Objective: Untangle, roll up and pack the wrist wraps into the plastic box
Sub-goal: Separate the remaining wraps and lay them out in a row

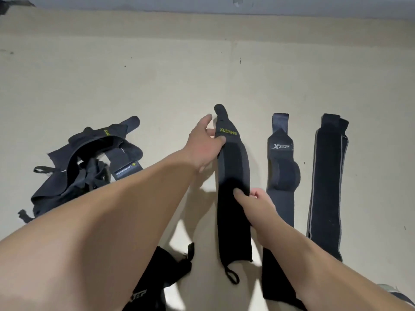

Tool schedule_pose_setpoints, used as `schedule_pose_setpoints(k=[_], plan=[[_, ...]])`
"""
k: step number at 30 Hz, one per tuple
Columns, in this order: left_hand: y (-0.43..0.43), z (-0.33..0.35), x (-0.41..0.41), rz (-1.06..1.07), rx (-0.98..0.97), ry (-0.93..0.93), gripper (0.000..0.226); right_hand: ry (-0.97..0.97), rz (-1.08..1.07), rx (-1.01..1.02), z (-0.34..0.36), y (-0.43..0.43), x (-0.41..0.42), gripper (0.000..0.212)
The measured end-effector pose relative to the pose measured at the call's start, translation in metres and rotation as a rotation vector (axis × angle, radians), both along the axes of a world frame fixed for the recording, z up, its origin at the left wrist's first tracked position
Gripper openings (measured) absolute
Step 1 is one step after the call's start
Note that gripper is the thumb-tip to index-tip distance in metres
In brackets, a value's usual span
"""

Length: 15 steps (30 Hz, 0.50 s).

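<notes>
Squarely in the middle of the pale floor (157, 75) lies a black wrist wrap (233, 176), stretched out lengthwise, its narrow rounded end pointing away and a thin cord loop (231, 276) trailing from the near end (yellow-green letters across the far part read XUEYING). The left hand (203, 147) pinches its left edge just below those letters, thumb on top of the fabric, the other fingers (206, 118) reaching along the edge. The right hand (253, 205) pinches the right edge about halfway down, thumb pressed on the cloth.

Just to the right, apart from it, a second wrap (281, 171) marked XTEP lies straight, bulging at its middle. Beyond that is a long striped wrap (327, 187), dark with pale grey lines down its sides, also laid flat. Well to the left sits a tangled heap (83, 164) of dark wraps and straps, knotted over one another. Near the bottom edge, a crumpled black wrap (161, 277) shows under the left forearm, and a black strip (276, 277) runs beneath the right forearm; how far it extends is hidden.
</notes>
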<state>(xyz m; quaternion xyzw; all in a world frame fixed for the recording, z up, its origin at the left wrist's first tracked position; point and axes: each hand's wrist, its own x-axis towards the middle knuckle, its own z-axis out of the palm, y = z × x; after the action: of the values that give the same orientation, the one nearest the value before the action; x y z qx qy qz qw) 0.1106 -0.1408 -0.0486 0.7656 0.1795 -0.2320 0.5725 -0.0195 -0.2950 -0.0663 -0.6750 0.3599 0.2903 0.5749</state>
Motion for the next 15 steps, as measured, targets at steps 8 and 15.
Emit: schedule_pose_setpoints(k=[8, 15], plan=[[0.011, -0.057, -0.047, -0.088, 0.223, 0.191, 0.031, 0.045, 0.213, -0.241, -0.022, 0.000, 0.013, 0.059], [-0.011, -0.058, -0.110, -0.255, 0.170, 0.280, 0.060, 0.155, 0.216, -0.081, -0.041, 0.002, -0.002, 0.051]])
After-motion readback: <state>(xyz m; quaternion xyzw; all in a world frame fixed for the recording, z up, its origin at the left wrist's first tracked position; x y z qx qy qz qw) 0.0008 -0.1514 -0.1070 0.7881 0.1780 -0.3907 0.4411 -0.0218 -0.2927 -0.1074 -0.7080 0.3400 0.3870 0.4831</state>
